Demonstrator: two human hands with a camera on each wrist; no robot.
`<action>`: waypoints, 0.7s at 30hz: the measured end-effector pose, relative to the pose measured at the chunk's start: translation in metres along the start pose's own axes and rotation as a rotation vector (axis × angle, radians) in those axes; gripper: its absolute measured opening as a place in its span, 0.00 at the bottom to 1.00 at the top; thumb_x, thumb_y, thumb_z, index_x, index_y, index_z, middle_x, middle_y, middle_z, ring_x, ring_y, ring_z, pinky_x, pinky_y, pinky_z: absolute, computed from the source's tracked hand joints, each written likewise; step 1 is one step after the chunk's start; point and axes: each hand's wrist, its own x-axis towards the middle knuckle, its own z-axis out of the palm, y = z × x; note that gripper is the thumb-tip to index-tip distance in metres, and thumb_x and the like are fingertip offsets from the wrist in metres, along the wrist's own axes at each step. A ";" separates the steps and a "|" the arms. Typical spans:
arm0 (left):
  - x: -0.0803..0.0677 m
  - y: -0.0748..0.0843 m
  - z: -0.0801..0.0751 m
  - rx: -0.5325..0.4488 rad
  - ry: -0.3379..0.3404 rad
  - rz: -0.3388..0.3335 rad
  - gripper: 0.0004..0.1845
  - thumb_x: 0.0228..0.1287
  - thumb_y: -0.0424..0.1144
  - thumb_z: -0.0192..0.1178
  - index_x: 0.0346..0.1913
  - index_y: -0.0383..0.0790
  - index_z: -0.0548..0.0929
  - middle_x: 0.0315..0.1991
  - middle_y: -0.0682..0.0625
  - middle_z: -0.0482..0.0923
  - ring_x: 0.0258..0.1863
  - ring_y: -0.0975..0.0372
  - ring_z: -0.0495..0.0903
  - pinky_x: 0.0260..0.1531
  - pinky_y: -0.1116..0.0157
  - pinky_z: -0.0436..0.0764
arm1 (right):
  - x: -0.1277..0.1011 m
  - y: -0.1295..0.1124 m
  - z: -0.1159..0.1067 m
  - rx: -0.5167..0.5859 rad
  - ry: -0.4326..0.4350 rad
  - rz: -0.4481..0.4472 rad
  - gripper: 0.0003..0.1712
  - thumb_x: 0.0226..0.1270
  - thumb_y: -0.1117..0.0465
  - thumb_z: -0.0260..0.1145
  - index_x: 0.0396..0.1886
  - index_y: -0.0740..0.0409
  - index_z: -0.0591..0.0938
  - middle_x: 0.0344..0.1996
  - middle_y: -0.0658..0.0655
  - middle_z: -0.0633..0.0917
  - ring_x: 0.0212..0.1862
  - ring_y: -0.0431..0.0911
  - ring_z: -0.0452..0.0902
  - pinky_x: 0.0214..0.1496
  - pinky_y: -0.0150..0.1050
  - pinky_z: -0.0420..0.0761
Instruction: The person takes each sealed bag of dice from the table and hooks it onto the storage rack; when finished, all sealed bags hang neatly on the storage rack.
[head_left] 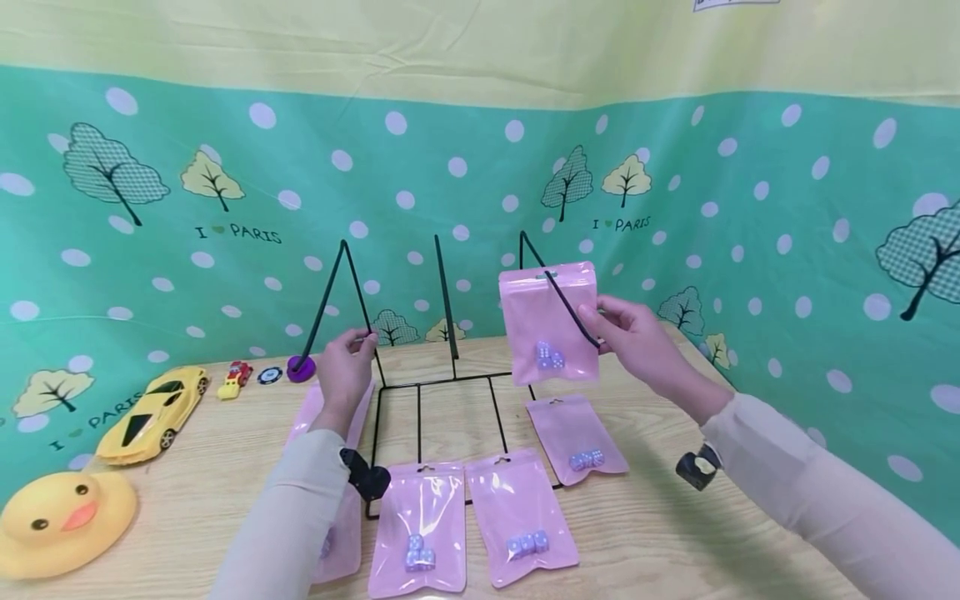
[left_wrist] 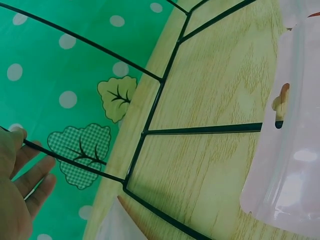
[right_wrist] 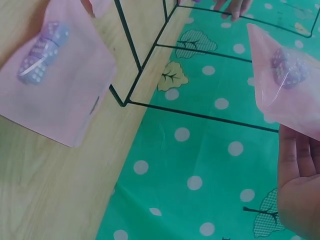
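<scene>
A black wire rack (head_left: 450, 379) with three upright rods stands on the wooden table (head_left: 660, 533). My left hand (head_left: 362, 342) pinches the left rod; in the left wrist view the wire (left_wrist: 75, 162) runs between thumb and fingers (left_wrist: 37, 175). My right hand (head_left: 602, 318) pinches the right edge of a pink pouch (head_left: 550, 321) holding pale dice, raised against the right rod. In the right wrist view that pouch (right_wrist: 290, 85) sits above my fingers (right_wrist: 300, 170). Several more pink dice pouches lie flat, among them one (head_left: 576, 437) by the rack and another (head_left: 418, 527) near the front.
A yellow rubber duck (head_left: 60, 517), a yellow toy car (head_left: 153, 412), a small red toy car (head_left: 236, 377), a round chip (head_left: 270, 375) and a purple disc (head_left: 301, 368) sit on the table's left side. A green dotted cloth (head_left: 787, 250) walls the back and right.
</scene>
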 end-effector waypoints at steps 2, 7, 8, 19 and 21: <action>0.000 0.000 0.000 0.002 0.002 0.000 0.18 0.79 0.43 0.55 0.61 0.36 0.82 0.57 0.34 0.82 0.54 0.44 0.83 0.56 0.47 0.79 | 0.006 0.000 0.001 -0.002 0.008 0.014 0.23 0.82 0.50 0.55 0.56 0.66 0.80 0.43 0.62 0.84 0.42 0.48 0.81 0.43 0.37 0.84; 0.001 0.000 0.000 0.004 0.004 0.005 0.17 0.79 0.43 0.55 0.61 0.36 0.82 0.56 0.34 0.82 0.54 0.44 0.83 0.56 0.47 0.79 | 0.017 -0.001 0.004 0.004 0.034 0.034 0.22 0.82 0.50 0.55 0.56 0.66 0.80 0.40 0.60 0.82 0.37 0.46 0.76 0.36 0.33 0.78; 0.000 0.000 0.000 0.004 0.004 0.007 0.18 0.79 0.42 0.55 0.61 0.36 0.82 0.56 0.34 0.82 0.54 0.44 0.82 0.57 0.47 0.78 | 0.019 -0.001 0.005 0.008 0.038 0.037 0.23 0.82 0.50 0.55 0.57 0.66 0.80 0.41 0.60 0.83 0.38 0.46 0.77 0.36 0.32 0.79; -0.001 0.002 -0.001 0.004 0.001 0.003 0.18 0.79 0.43 0.55 0.61 0.35 0.81 0.57 0.34 0.82 0.54 0.44 0.83 0.58 0.47 0.78 | 0.040 -0.003 0.010 0.044 0.053 0.091 0.27 0.82 0.48 0.54 0.65 0.64 0.77 0.53 0.63 0.83 0.47 0.46 0.78 0.47 0.36 0.82; 0.000 0.001 -0.001 0.002 0.004 0.001 0.18 0.79 0.43 0.55 0.61 0.36 0.82 0.57 0.34 0.82 0.54 0.44 0.83 0.58 0.47 0.78 | 0.043 -0.003 0.011 0.048 0.056 0.099 0.27 0.82 0.48 0.54 0.65 0.63 0.77 0.51 0.63 0.82 0.45 0.46 0.77 0.48 0.37 0.81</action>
